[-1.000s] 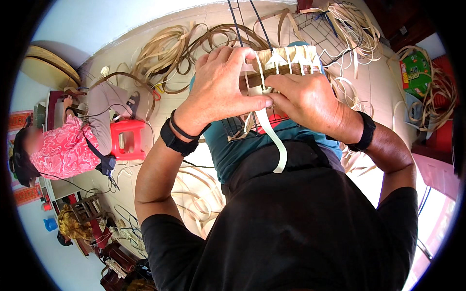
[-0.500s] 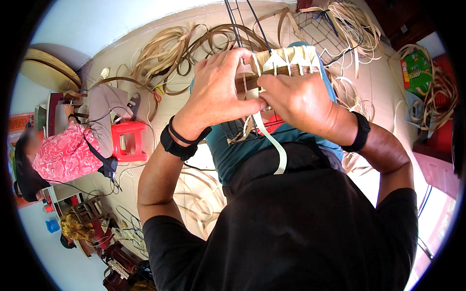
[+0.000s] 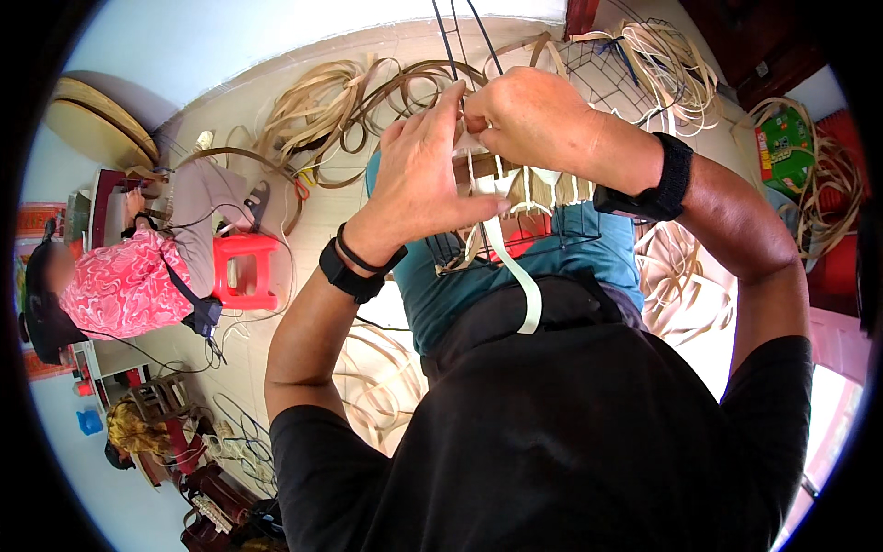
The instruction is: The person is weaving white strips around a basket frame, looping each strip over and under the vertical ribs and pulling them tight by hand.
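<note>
On my lap stands a black wire frame (image 3: 578, 241) wrapped with pale and brown flat strips. My left hand (image 3: 414, 179) grips its left end, fingers along the far side and thumb stretched across the front. A long pale strip (image 3: 517, 269) passes by that thumb and hangs down over my waist. Above the frame's upper edge, my right hand (image 3: 543, 115) is closed in a pinch by the left fingertips, apparently on a pale strip. The right fingers partly hide what they pinch.
Coils of tan strips (image 3: 317, 106) lie on the floor beyond the frame. More strips (image 3: 658, 60) rest on a wire frame at the far right. To the left sits another person (image 3: 124, 285) beside a red stool (image 3: 246, 271). A green box (image 3: 784, 147) stands at right.
My right hand has moved up and a little left from the front of the wrapped frame to its upper edge. The left thumb has lifted slightly; the frame has tilted, and the pale strip still hangs.
</note>
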A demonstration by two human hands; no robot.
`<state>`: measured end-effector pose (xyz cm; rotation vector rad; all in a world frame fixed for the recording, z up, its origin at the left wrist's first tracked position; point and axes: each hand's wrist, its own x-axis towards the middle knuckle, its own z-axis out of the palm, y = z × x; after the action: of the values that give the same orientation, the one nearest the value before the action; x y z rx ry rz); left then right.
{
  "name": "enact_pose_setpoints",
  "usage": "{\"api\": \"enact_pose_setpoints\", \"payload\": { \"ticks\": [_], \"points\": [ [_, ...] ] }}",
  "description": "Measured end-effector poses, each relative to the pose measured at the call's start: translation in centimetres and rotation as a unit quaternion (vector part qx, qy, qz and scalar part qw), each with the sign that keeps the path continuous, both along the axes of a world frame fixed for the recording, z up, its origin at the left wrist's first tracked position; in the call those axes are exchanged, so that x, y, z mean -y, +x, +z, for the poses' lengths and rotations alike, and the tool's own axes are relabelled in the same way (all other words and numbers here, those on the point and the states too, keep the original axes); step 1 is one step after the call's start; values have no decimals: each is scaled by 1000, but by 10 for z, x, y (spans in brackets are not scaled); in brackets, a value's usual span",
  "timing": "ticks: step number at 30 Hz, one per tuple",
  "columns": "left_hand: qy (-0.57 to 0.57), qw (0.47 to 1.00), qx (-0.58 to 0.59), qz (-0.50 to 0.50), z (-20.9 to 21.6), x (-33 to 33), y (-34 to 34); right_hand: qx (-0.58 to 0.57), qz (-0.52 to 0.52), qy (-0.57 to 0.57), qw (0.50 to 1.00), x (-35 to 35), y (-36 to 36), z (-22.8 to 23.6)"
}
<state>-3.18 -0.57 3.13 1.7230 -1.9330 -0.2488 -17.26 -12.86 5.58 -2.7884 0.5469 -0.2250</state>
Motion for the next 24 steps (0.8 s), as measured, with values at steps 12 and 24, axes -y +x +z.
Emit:
{"api": "enact_pose_setpoints", "payload": {
  "ticks": [12, 24],
  "points": [
    [-43, 998, 34, -13, -10, -1, -1, 32, 30, 57, 997, 8, 6, -4],
    [-52, 998, 19, 0, -12, -3, -2, -8, -54, 29, 998, -3, 3, 6]
  ]
}}
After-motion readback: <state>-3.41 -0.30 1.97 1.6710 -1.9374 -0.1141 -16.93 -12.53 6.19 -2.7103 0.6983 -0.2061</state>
